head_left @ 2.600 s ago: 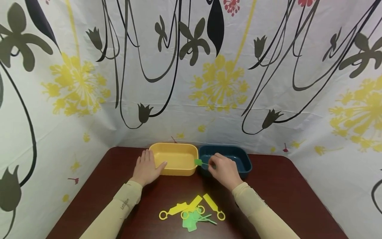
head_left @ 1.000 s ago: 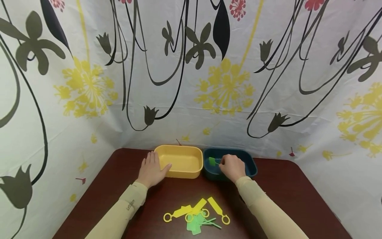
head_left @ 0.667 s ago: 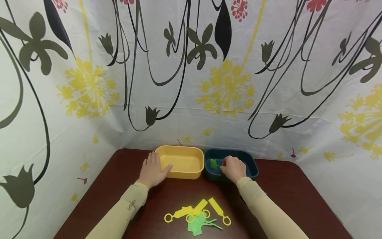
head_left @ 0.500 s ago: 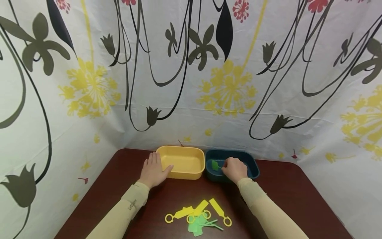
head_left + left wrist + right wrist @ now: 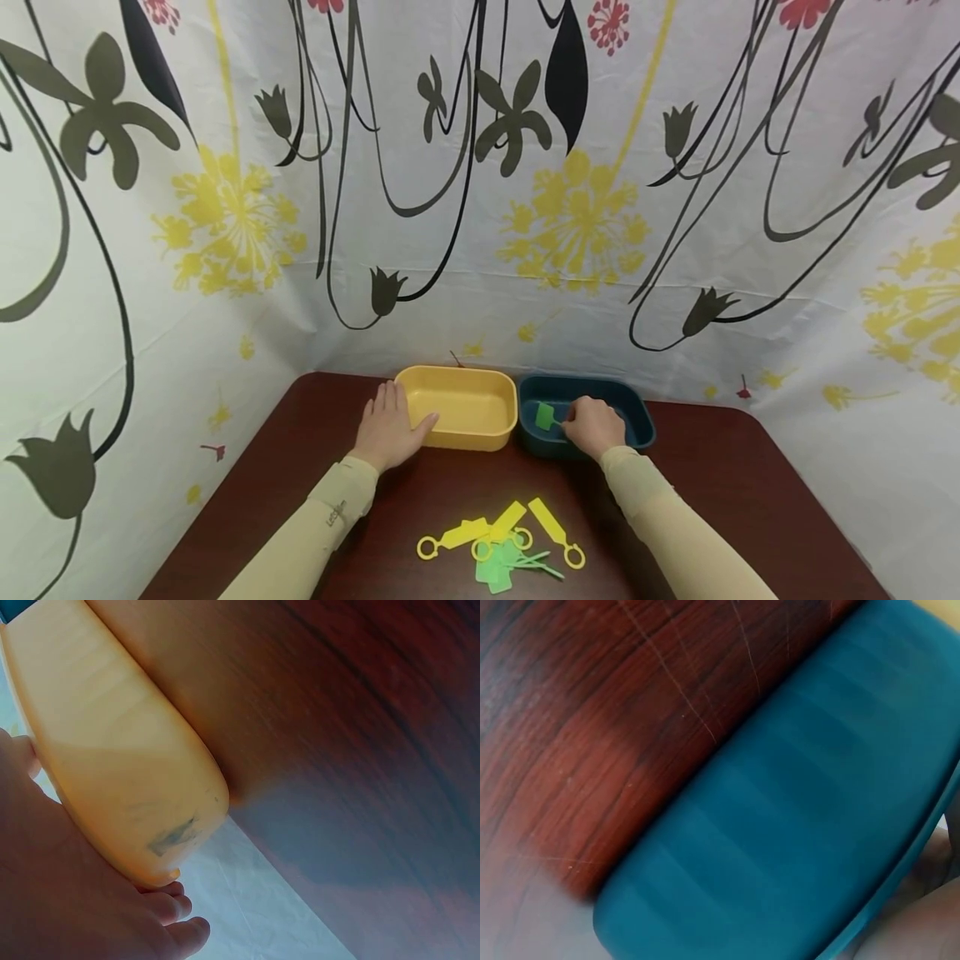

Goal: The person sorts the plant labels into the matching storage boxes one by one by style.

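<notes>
With straight fingers, my left hand (image 5: 387,429) rests on the left rim of a yellow plastic bin (image 5: 457,437). In the left wrist view its fingertips touch the rim of that bin (image 5: 127,750). My right hand (image 5: 594,427) is over a dark blue bin (image 5: 637,408), pinching the thin stem of a green plastic tag (image 5: 545,416). The tag's flat head hangs inside the blue bin, to the left of the fingers. In the right wrist view the blue bin's outer wall (image 5: 780,817) hides most of the right hand (image 5: 911,922) and all of the tag.
Several yellow ring-ended tags (image 5: 547,521) lie on the dark red-brown table (image 5: 420,483), in front of the bins. Green tags (image 5: 492,571) lie in a pile partly under them. A white flowered cloth (image 5: 450,250) hangs close behind the bins and along both sides.
My right hand has carried the green tag rightward, from the yellow bin's right rim into the blue bin, and lowered it slightly. My left hand stays on the yellow bin. The head view has shifted a little.
</notes>
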Available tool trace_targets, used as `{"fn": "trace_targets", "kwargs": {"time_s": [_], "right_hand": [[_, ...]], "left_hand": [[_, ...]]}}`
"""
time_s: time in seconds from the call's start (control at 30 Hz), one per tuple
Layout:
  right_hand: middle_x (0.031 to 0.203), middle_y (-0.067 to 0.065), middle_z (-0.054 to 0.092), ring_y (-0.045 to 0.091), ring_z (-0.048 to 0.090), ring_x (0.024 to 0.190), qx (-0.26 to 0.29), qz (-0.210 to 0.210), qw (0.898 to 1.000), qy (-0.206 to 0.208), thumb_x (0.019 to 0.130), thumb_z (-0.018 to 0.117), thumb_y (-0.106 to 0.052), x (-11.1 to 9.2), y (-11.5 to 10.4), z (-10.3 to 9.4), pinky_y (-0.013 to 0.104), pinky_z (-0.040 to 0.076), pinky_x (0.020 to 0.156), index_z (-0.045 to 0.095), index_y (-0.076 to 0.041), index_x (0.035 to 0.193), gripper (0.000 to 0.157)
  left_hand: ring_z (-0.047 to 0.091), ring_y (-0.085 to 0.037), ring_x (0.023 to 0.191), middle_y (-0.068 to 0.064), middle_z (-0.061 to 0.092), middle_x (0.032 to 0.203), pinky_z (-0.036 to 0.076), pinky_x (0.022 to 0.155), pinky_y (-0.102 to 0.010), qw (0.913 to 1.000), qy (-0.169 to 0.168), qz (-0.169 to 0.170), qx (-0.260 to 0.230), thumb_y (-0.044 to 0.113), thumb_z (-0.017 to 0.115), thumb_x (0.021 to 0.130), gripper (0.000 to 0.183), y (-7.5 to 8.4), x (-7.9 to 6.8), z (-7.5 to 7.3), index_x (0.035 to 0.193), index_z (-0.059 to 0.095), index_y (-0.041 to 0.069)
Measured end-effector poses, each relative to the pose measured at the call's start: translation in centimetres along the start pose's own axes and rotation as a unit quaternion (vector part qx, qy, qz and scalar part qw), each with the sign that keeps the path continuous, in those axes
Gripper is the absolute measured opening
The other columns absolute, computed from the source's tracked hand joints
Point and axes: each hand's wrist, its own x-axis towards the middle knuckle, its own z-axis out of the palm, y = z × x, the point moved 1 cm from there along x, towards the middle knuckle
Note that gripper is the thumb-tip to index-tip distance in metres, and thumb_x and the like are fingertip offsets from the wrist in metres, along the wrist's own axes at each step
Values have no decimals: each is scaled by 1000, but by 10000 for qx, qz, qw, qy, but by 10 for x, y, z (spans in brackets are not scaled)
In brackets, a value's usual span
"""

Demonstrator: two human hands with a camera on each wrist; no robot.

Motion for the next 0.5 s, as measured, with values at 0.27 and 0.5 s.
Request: {"fn": "trace_targets", "kwargs": {"time_s": [0.27, 0.5], "right_hand": [[78, -1, 67, 18, 58, 65, -21, 108, 9999, -62, 86, 76, -25, 1, 1, 2, 42, 51, 60, 76, -15, 86, 10], [67, -1, 60, 20, 53, 59, 58, 105, 9999, -14, 89, 71, -23, -1, 1, 2, 37, 43, 54, 73, -16, 81, 11]], "left_hand": [[16, -45, 149, -31, 17, 161, 18, 117, -59, 10000, -4, 3, 39, 71, 42, 96, 105, 0, 0, 0, 155, 17, -12], [15, -44, 150, -31, 16, 161, 17, 117, -58, 10000, -30, -19, 9, 72, 41, 96, 105, 1, 0, 0, 155, 17, -11]]}}
